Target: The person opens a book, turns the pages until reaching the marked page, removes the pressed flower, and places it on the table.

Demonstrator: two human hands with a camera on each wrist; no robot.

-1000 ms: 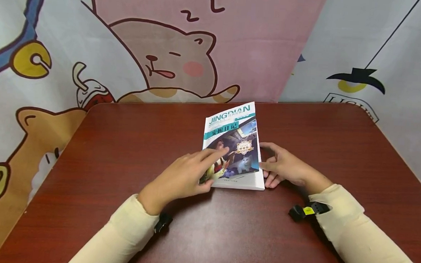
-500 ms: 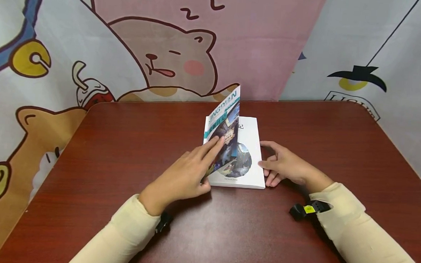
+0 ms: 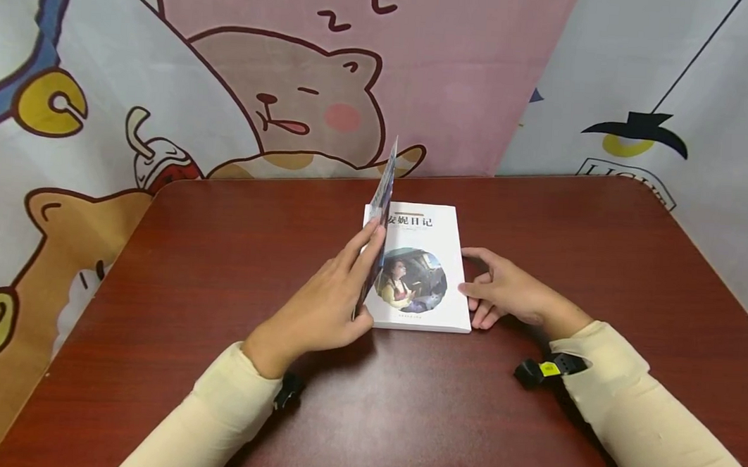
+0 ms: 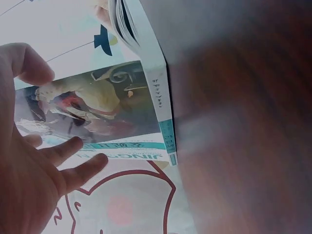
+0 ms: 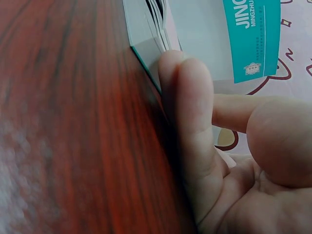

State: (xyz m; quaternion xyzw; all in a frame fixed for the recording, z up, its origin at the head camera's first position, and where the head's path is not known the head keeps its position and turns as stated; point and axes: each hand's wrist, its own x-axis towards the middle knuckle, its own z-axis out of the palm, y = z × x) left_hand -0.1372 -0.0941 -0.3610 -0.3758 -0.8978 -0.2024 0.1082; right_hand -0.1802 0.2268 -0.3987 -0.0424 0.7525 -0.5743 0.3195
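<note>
A paperback book lies on the table with its front cover raised nearly upright, seen almost edge-on in the head view. Exposed under it is a white title page with a round picture. My left hand is at the cover's outer side, fingers extended along it. In the left wrist view the illustrated cover and white spine face the spread fingers. My right hand touches the book's right edge with its fingertips. The right wrist view has two fingertips beside the page edges and a turquoise strip inside the cover.
The reddish-brown wooden table reaches to a cartoon-printed cloth backdrop behind it. Black straps with small devices are on both wrists, the right-hand device bearing a yellow label.
The front cover has swung up and leftward from partly lifted to nearly upright, uncovering the title page. My left hand has shifted slightly left with it. The right hand has stayed at the book's edge.
</note>
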